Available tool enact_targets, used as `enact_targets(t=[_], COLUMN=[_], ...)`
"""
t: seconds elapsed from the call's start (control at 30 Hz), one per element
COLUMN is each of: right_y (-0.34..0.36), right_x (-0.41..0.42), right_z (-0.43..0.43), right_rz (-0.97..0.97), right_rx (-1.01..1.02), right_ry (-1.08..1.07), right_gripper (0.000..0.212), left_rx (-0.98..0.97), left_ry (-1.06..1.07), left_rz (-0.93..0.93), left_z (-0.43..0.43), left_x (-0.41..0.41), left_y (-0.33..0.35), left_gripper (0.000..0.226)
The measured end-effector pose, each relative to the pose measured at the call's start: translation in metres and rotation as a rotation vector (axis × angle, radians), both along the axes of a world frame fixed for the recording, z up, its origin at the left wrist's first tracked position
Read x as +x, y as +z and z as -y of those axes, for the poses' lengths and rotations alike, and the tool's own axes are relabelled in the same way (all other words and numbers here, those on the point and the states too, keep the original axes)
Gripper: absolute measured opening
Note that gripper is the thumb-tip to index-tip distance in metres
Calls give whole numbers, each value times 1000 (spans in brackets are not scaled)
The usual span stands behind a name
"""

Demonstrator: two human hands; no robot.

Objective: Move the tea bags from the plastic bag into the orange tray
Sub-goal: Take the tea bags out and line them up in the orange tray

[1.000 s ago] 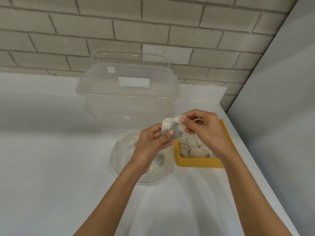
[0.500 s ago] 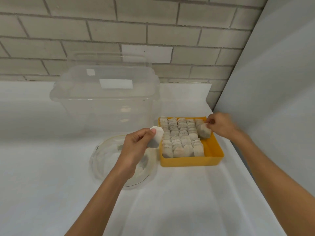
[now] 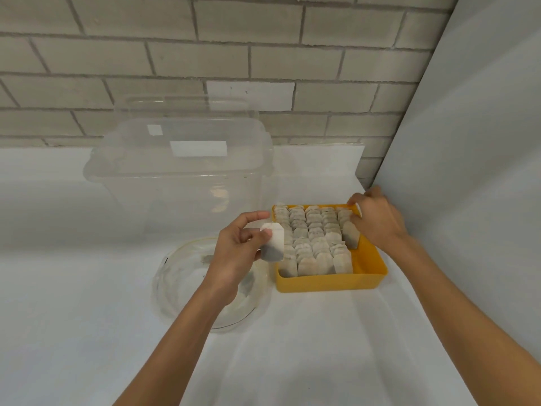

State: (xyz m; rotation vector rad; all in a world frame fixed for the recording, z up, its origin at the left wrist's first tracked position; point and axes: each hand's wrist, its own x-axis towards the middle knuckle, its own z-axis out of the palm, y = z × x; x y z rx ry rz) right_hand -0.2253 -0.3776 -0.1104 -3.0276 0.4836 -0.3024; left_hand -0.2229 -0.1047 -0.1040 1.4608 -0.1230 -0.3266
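matte white tabletop (image 3: 87, 332) under a brick wall (image 3: 175, 63). left of the square orange tray (image 3: 330, 284), packed with papery tea bags (image 3: 313, 241), the left hand (image 3: 234, 253) pinches one tea bag (image 3: 273, 244) over the clear plastic bag (image 3: 181, 282). the right hand (image 3: 377, 221) sits on the tray's right row, its grip hidden.

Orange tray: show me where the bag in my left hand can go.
Free: the orange tray's front-right corner, between its right wall, front wall and the bag at the right hand. Everywhere else tea bags stand packed.
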Motion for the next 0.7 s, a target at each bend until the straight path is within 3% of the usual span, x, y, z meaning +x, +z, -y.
enact_targets(t=[0.1,0.2,0.3,0.43,0.7], right_y=[25,47,55,48,41], right_x=[-10,-26,-40,-47,-59], right_z=[-24,-48,-60,-55,-24], right_rz=[121,51,12,127,166], right_rx=[266,677,895,910,878], right_ry=[150,286,348,292,225], right_gripper=[19,16,16,7,10], left_rx=[-25,-22,-32,1,442], left_ry=[-18,-17,-22,-111,-342], left_rz=[43,69,74,170,630], left_z=[8,23,41,57,88], left_x=[1,4,5,8,22], left_y=[4,11,20,27,44], left_gripper=[22,11,7,6,7])
